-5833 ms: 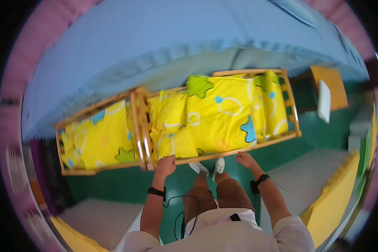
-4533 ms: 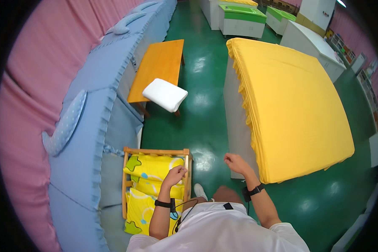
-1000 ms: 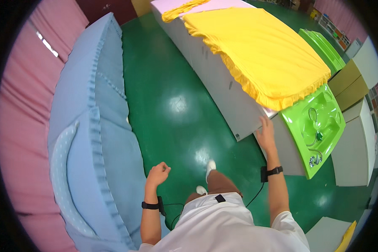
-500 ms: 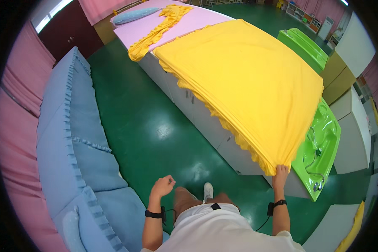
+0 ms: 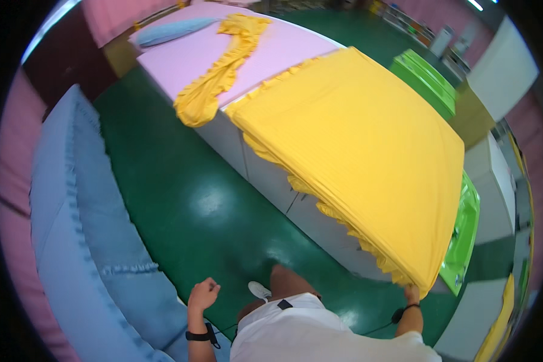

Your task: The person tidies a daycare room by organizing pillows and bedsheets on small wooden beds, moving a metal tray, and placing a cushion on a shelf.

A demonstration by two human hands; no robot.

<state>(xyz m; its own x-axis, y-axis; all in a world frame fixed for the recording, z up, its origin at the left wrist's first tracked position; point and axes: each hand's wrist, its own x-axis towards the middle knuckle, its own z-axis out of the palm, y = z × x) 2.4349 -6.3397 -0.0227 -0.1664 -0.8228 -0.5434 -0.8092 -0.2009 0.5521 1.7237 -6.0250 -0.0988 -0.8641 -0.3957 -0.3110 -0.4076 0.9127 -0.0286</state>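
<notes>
A yellow cover [image 5: 356, 139] with a gathered, ruffled edge is stretched over the near part of a long cabinet-like table. My right hand [image 5: 411, 294] is at its near corner, closed on the edge, with the fingertips partly hidden by the cloth. Out to the left, my left hand [image 5: 204, 294] hangs above the floor beside the blue sofa, holding nothing, its fingers loosely bent and a little apart. A second yellow ruffled cloth [image 5: 208, 90] lies bunched across the pink far part of the table and droops over its side.
A blue-covered sofa [image 5: 84, 205] runs along the left. Green basins stand at the right, one [image 5: 464, 223] against the table and another [image 5: 425, 81] farther off. White cabinet doors [image 5: 271, 175] form the table's side. A blue pillow [image 5: 178, 30] lies at the far end.
My right hand has drawn the cover's corner nearer and lower, and its bunched folds are now smoother. The view has shifted, and one foot has stepped left. My left hand stays free.
</notes>
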